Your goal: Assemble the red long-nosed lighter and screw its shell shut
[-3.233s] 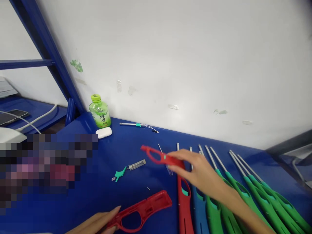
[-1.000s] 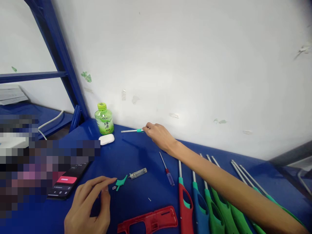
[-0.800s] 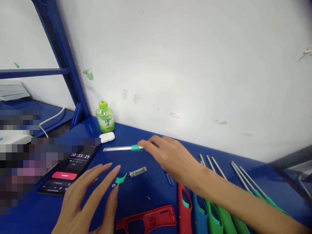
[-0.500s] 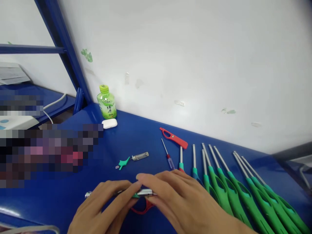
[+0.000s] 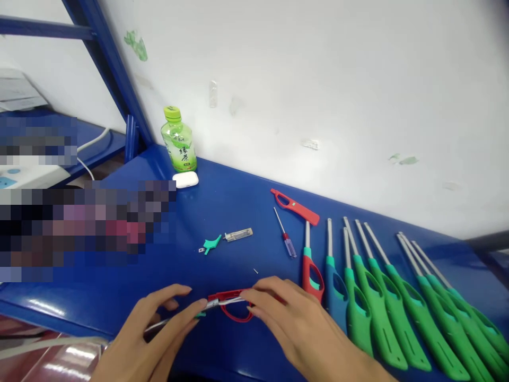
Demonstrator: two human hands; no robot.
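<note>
Low in the picture my left hand [image 5: 155,331] and my right hand [image 5: 296,323] meet over a red lighter shell half [image 5: 234,307] lying on the blue table [image 5: 222,212]. Together they pinch a thin metal tube with a green collar [image 5: 207,306], its shaft running down-left under my left fingers. My right fingertips rest on the shell's right part. The other red shell half [image 5: 295,206] lies further back, beside a small screwdriver [image 5: 286,241]. A green trigger piece [image 5: 210,245] and a clear gas cartridge [image 5: 238,234] lie in the middle.
A row of finished long lighters, one red [image 5: 310,268], one blue [image 5: 334,281] and several green [image 5: 382,297], fills the right side. A green tea bottle [image 5: 178,140] and a white earbud case [image 5: 185,180] stand by the wall. A blurred patch covers the left.
My right hand fetched the metal tube from by the wall and brought it down to the near red shell half. My left hand joined it on the tube. The camera has tilted down.
</note>
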